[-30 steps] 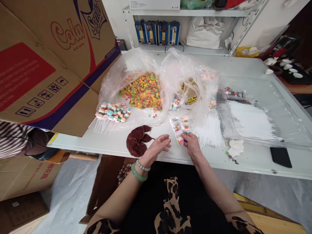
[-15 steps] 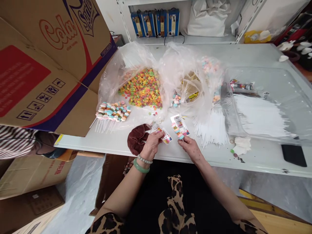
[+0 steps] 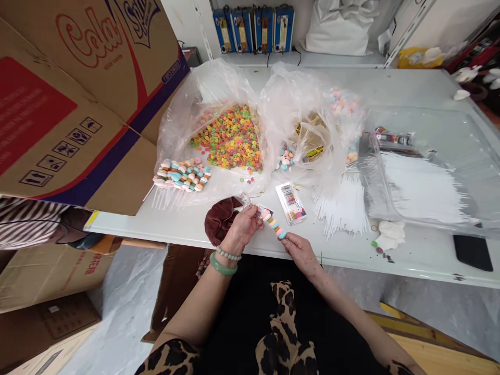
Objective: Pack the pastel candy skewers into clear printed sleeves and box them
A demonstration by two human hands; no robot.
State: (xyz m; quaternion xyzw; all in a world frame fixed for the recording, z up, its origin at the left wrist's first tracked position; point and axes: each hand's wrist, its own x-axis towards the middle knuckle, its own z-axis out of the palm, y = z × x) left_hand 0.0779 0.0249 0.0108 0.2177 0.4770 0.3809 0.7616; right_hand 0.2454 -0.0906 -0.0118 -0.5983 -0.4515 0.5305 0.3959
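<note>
My right hand (image 3: 300, 252) pinches the lower end of a candy skewer (image 3: 274, 224), a row of pink, orange and blue pieces on a stick. Its top end meets a small clear printed wrapper (image 3: 245, 199) in the fingers of my left hand (image 3: 246, 225); whether the candy is inside the wrapper's mouth I cannot tell. Between the hands and the white stick pile lies a flat stack of printed wrappers (image 3: 291, 203). A brown velvet cloth item (image 3: 221, 221) rests against my left hand's outer side.
Finished-looking candy skewers (image 3: 182, 175) lie at left beside a plastic bag of colourful candy rings (image 3: 234, 138). White sticks (image 3: 341, 205) are piled right of centre, and a clear tray (image 3: 478, 156) holds more. A large cardboard box (image 3: 117, 104) stands at left; a black phone-like slab (image 3: 472, 252) lies at right.
My right hand has moved the candy skewer left, off the wrapper stack, to the wrapper in my left hand. The left hand has turned that wrapper's end toward the skewer.
</note>
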